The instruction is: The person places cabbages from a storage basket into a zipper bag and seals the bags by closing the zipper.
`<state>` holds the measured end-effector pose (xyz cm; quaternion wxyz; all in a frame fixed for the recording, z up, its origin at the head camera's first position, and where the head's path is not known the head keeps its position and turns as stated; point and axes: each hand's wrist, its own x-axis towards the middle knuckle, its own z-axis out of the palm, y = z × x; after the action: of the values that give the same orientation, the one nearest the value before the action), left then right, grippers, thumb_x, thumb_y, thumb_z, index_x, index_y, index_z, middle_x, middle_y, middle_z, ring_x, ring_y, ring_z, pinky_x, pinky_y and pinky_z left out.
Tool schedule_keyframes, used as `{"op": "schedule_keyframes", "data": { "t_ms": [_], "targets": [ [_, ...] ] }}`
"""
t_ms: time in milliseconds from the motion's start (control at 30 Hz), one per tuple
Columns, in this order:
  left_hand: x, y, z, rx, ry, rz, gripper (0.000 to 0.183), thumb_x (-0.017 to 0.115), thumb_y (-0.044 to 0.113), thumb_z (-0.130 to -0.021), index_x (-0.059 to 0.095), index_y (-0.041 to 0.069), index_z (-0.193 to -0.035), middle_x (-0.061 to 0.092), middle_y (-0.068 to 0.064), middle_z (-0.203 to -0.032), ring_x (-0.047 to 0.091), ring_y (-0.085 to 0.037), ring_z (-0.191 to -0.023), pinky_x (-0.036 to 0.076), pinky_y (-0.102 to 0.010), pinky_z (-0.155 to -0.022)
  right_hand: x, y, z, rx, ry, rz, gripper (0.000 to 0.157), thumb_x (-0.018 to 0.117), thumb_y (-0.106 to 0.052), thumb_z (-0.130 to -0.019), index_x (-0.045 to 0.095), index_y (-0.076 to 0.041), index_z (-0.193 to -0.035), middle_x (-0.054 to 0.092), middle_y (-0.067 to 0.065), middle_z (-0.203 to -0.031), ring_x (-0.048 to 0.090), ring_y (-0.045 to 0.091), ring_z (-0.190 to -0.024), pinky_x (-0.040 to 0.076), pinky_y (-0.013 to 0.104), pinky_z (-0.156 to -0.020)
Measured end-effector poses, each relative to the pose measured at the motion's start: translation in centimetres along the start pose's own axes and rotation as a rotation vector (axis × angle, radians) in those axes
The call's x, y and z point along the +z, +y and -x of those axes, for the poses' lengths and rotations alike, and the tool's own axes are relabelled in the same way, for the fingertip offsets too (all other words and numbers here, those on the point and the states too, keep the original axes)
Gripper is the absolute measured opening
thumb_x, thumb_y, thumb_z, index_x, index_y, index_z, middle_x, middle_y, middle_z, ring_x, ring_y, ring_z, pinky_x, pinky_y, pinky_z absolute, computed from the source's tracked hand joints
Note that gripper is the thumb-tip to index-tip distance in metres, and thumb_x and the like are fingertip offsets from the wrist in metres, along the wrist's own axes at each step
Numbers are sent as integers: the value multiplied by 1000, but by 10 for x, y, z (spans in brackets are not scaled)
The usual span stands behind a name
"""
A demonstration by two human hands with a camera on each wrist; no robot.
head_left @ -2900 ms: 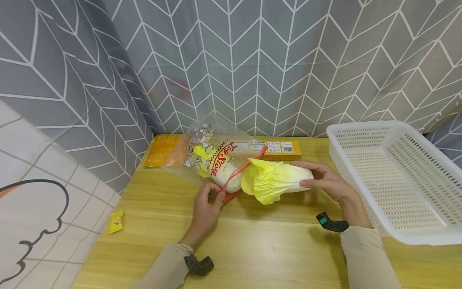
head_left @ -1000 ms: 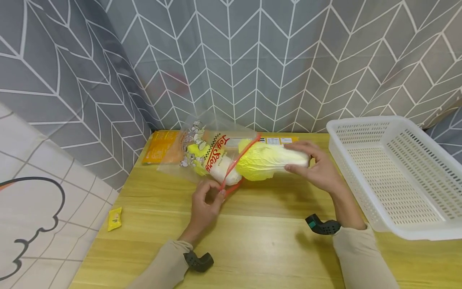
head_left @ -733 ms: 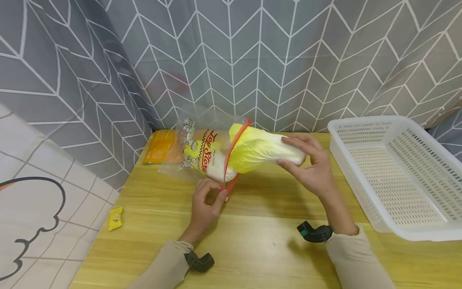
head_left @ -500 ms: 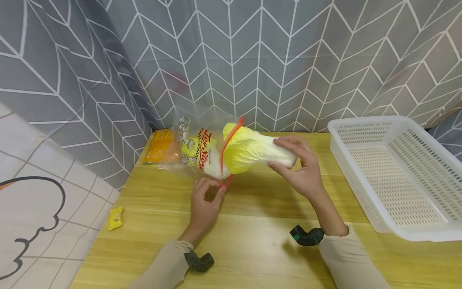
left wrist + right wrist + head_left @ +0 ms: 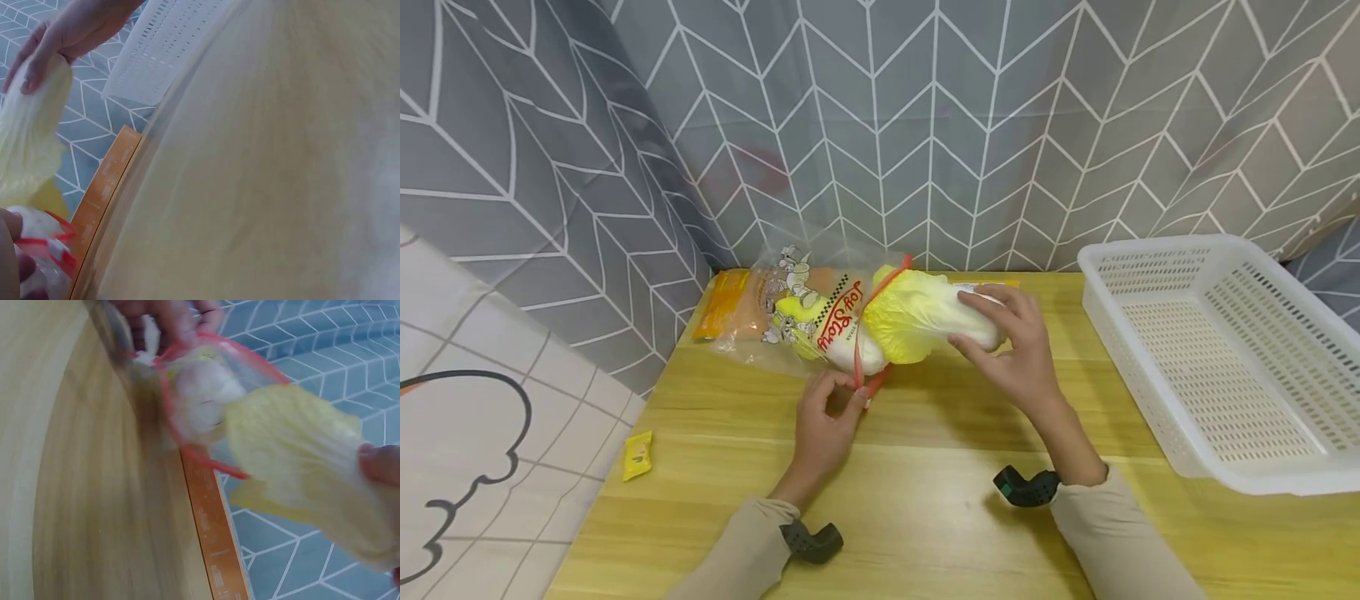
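Observation:
My right hand grips a napa cabbage by its white base, thumb below and fingers above. The yellow leafy end points left and overlaps the red-edged mouth of a clear zip bag printed "Toy Story". A second cabbage lies inside the bag, its white base toward the opening. At the mouth's near corner, my left hand pinches the red zip edge between thumb and fingers. The right wrist view shows the bag mouth held wide, with the leaves right at its rim.
A white perforated basket stands on the right of the wooden table. Behind the bag, an orange box lies along the back edge, with orange packaging at the left. A small yellow packet sits at the left edge.
My right hand has moved left with the cabbage, bringing its leaves from beside the bag to overlap the red mouth. My left hand has kept its pinch in nearly the same place.

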<state>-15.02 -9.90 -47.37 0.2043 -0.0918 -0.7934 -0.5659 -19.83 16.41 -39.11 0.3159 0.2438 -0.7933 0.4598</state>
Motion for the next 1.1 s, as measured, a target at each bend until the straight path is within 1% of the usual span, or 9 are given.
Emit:
{"op": "schedule_keyframes", "data": {
  "t_ms": [133,267,333,400,567,700,867,967,1100],
  "targets": [
    [0,1,1,116,35,51,8,75,9,-91,67,12,-90,65,-1,-96,56,-18,-99,43,-29,-92,7,-6,-1,-176,168,14,42,90,-17,-75,76,-8,-114,67,21,-120,51,40,-107,33,35,-97],
    [0,5,2,238,94,55,11,74,1,-89,67,9,-92,66,-6,-107,55,-19,-111,38,-29,-104,14,-16,-3,-286,359,-7,38,85,-34,-83,77,-5,-106,67,23,-116,53,41,-108,36,36,-101],
    [0,5,2,252,113,37,12,75,1,-88,67,9,-91,67,-7,-110,55,-20,-114,36,-32,-108,16,-18,-4,-295,377,-15,39,86,-35,-82,77,-5,-106,66,22,-116,52,41,-109,37,37,-100],
    [1,4,2,209,106,19,11,76,4,-89,66,10,-91,68,-6,-112,56,-20,-115,38,-32,-108,14,-19,-4,-273,310,-12,39,89,-28,-79,76,-7,-108,66,22,-117,51,41,-109,35,37,-100],
    [2,1,1,-9,35,20,10,77,11,-90,67,11,-91,69,-1,-114,59,-15,-114,46,-32,-100,7,-12,-1,-131,42,26,51,93,-8,-67,76,-11,-115,66,17,-120,49,36,-108,32,36,-93],
    [2,1,1,-71,3,25,9,76,9,-91,67,10,-91,69,-3,-113,60,-16,-113,51,-36,-97,1,-6,-1,-29,-61,27,52,93,-10,-69,76,-13,-118,67,13,-119,52,31,-112,35,36,-93],
    [3,2,2,-77,2,18,8,74,8,-92,66,9,-91,67,-3,-114,60,-15,-110,54,-35,-91,-9,0,-3,157,-62,-4,50,90,-12,-75,75,-15,-122,71,9,-116,56,15,-103,41,22,-78],
    [3,2,2,-72,8,25,9,74,8,-92,65,9,-92,67,-3,-114,60,-15,-108,53,-33,-90,-17,4,-3,349,-35,-33,45,85,-17,-82,73,-17,-125,71,7,-120,54,9,-86,40,19,-61],
    [2,3,3,-81,23,65,9,73,8,-92,65,7,-94,67,-5,-114,61,-18,-102,54,-26,-85,-23,13,-1,622,-28,-145,43,77,-29,-92,69,-13,-131,67,-5,-125,52,6,-76,43,18,-58]
  ]
}}
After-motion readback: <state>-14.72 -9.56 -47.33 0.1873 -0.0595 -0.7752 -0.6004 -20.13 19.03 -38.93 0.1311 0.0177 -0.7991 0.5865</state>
